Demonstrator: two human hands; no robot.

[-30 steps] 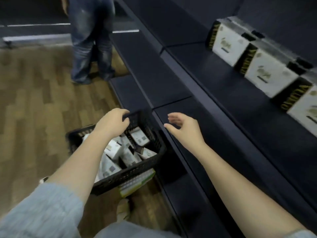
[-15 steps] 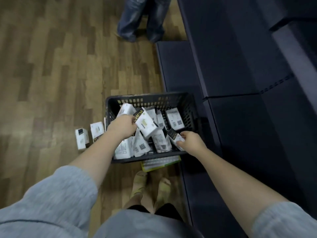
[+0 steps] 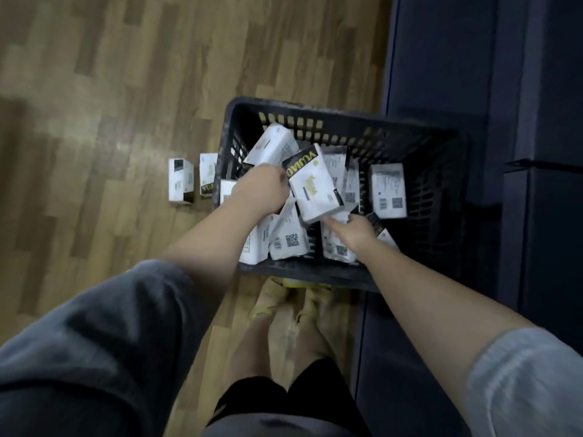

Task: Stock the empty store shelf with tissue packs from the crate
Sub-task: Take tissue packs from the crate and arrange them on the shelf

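Two tissue packs are standing on the wooden floor [image 3: 94,89] at the left, a white one with a dark band [image 3: 180,180] and a second pack [image 3: 208,175] just beside it, touching or nearly touching the left wall of the crate. Your left hand [image 3: 263,187] is reaching into the black crate [image 3: 347,118], its fingers curled round the left end of a white tissue pack with a black and yellow band [image 3: 314,184], holding it tilted above the heap. More tissue packs are lying jumbled inside the crate: one leaning against the far left wall [image 3: 273,145], one flat with its barcode side up toward the right [image 3: 387,190], and several standing on edge along the near wall [image 3: 288,238]. Your right hand [image 3: 355,233] is down among these near packs, just under the lower corner of the raised pack; its fingers are blurred and partly hidden, so I cannot tell whether it is gripping anything. Both of your forearms are bare, with grey sleeves pushed up toward the elbows. Your feet in yellow sandals [image 3: 274,298] are showing just near the crate. The dark shelf unit [image 3: 473,74] is running along the right side, its base close beside the crate's right wall.
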